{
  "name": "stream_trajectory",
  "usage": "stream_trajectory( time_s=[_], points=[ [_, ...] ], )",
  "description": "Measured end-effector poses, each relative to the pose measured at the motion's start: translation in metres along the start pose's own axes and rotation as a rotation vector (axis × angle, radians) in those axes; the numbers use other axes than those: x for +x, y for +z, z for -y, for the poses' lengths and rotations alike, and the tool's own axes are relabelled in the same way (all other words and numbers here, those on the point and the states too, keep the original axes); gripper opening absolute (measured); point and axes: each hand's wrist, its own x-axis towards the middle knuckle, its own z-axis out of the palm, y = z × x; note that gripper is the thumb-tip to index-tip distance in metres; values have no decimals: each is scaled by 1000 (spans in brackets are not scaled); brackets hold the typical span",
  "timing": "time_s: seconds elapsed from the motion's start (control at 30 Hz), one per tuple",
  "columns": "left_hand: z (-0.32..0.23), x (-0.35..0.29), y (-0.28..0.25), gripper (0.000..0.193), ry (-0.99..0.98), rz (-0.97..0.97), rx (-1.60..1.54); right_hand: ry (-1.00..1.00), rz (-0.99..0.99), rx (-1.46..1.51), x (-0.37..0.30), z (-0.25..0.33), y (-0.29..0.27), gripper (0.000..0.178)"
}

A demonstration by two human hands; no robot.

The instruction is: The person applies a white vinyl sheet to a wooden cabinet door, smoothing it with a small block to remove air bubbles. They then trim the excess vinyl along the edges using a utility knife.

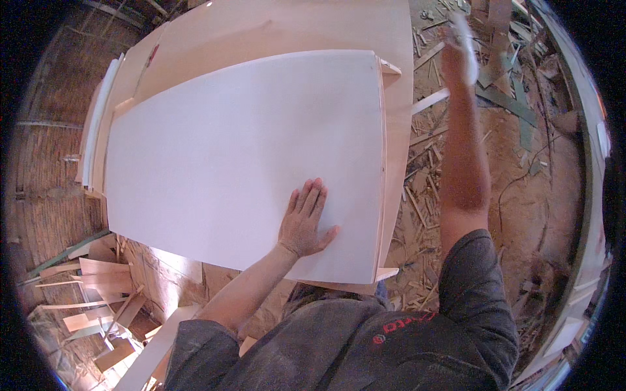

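Note:
A large white panel [222, 156] lies across a wider light-wood board, with thin wooden edging along its right side. Flat on the panel's near right part rests my left hand [305, 220], fingers stretched out and thumb apart, holding nothing. Beyond the panel's right edge, my right arm reaches far forward over the littered floor. Motion blurs my right hand [456, 62], which appears closed round a long whitish object [465, 49]; the object's kind cannot be made out.
The light-wood board [208, 32] extends beyond the panel's far and right edges. Scrap wood strips [424, 189] litter the floor at right, with a green plank [508, 104] among them. More offcuts [104, 280] are heaped at lower left. A long pale ledge [590, 221] runs along the right side.

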Motion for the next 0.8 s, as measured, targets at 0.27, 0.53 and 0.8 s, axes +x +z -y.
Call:
stream_trajectory(
  time_s=[0.27,0.53,0.8],
  points=[
    [-2,1,0,98,3,-52,17,674,373,66,-167,-170,-171,46],
    [7,1,4,79,119,-207,66,1017,196,195,-407,-218,-274,37],
    [-67,5,23,49,587,-44,-43,496,272,-54,-483,-187,-287,56]
  ],
)
